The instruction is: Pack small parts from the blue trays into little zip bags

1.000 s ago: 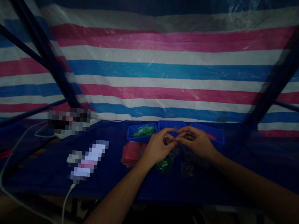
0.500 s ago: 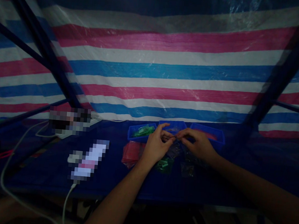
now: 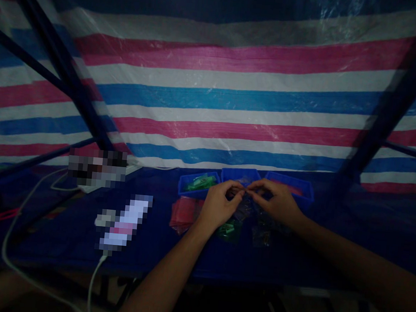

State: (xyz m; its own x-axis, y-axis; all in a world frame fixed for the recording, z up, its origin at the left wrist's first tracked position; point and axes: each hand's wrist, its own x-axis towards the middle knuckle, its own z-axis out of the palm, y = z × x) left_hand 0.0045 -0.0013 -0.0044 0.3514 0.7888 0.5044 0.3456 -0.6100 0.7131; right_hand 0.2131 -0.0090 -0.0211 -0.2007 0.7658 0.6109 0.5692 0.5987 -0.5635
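Hands meet over the far middle of the dark blue surface. L hand and R hand come fingertip to fingertip. Each grip is pinched together on the top edge of a small clear bag, which hangs between them just above the surface; contents too dark to tell. At 6 o'clock from that bag lies a green bag, w/ a 2nd clear bag at 4 o'clock & a pile of red bags at 9 o'clock, just beside the L wrist. 3 blue trays sit in a row at 12 o'clock, behind the hands: 1st tray holds green pieces, 2nd tray is partly hidden by fingers, 3rd tray shows sth red inside. Striped tarp hangs behind the trays. White cable loops off the surface edge at 8 o'clock.
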